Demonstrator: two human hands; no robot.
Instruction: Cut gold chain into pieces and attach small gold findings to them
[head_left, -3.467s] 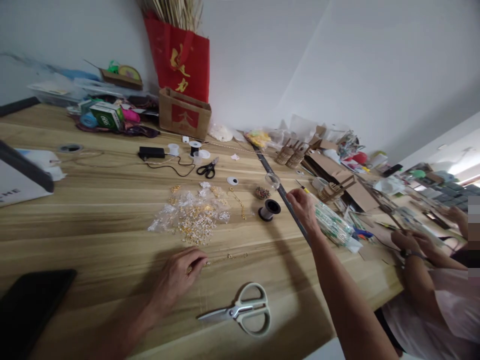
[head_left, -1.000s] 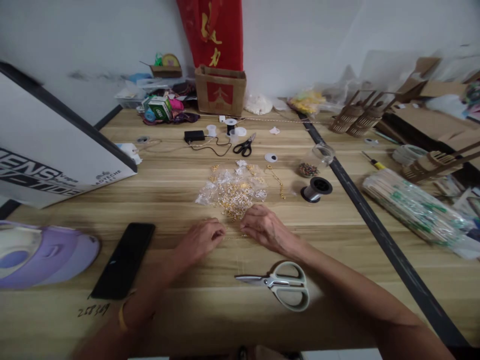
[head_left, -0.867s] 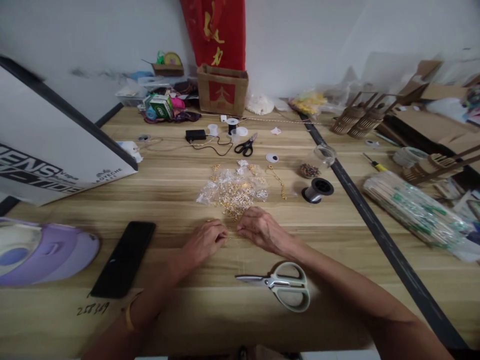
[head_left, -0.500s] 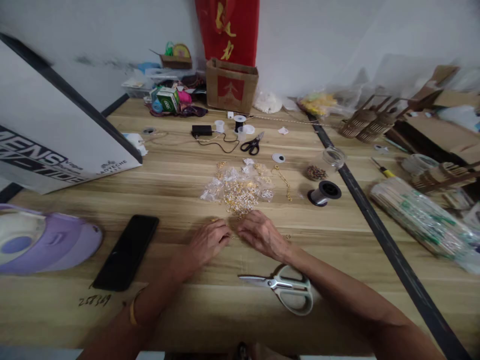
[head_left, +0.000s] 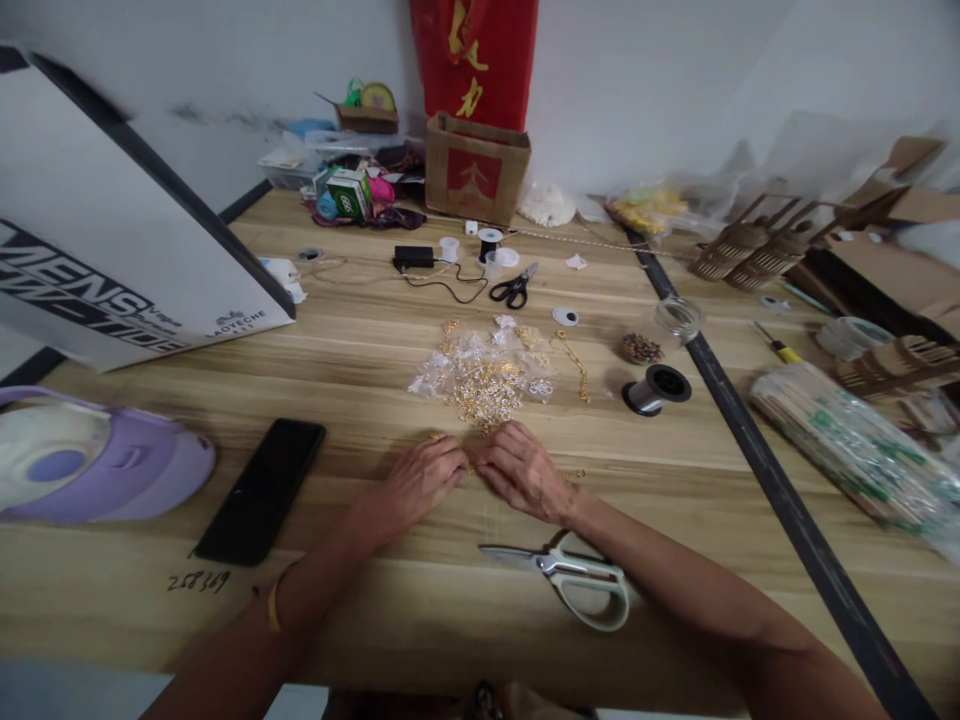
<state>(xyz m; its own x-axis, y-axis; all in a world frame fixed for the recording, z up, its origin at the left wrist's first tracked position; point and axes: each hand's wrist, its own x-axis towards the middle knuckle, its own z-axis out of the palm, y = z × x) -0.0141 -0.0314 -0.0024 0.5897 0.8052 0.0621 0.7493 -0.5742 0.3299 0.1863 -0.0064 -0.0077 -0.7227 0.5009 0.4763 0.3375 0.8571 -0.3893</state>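
Observation:
My left hand [head_left: 429,474] rests on the table with its fingers closed and bent toward the right hand. Close beside it, my right hand [head_left: 525,474] is closed too, fingertips pinched together. A tiny gold-coloured bit shows between the two sets of fingertips, too small to name. From behind the right wrist a short piece of fine chain [head_left: 574,473] sticks out on the tabletop. Just beyond the hands lies a heap of small gold and silver jewellery findings [head_left: 487,390], with little clear bags around it. Light-handled scissors [head_left: 551,563] lie below the right hand.
A gold chain [head_left: 581,372], a spool of wire [head_left: 657,388] and a jar of beads [head_left: 641,348] are right of the heap. Black scissors [head_left: 513,290] lie behind it. Leftward are a phone [head_left: 261,490], a purple visor [head_left: 161,465] and a large white box [head_left: 142,240].
The view has shifted slightly, so everything sits a little further right. Both hands keep nearly the same pose; more of the fine chain shows by the right wrist.

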